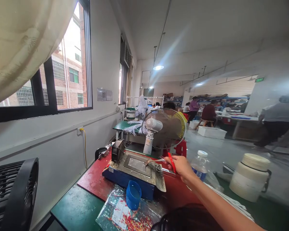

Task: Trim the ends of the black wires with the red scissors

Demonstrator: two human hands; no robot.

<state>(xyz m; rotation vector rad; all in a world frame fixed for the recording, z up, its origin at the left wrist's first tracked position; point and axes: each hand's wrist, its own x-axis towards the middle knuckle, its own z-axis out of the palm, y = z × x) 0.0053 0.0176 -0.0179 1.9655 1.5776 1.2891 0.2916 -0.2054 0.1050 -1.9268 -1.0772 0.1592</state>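
Hands: right one [181, 166] gripping red-handled scissors [162, 160], tips over solder pot [137, 165], left unseen

Colours here: red-handled scissors [169, 161] in the right hand [181, 166], a silvery grey metal tray [137, 166] on a dark blue base, and a bright blue plastic cup [133, 194]. The desk [77, 210] is dark green with a red mat [94, 179]. White jar [251, 176] with a cream lid, black fan [13, 192] at the left, and red and yellow bits on clear plastic sheet [132, 219].
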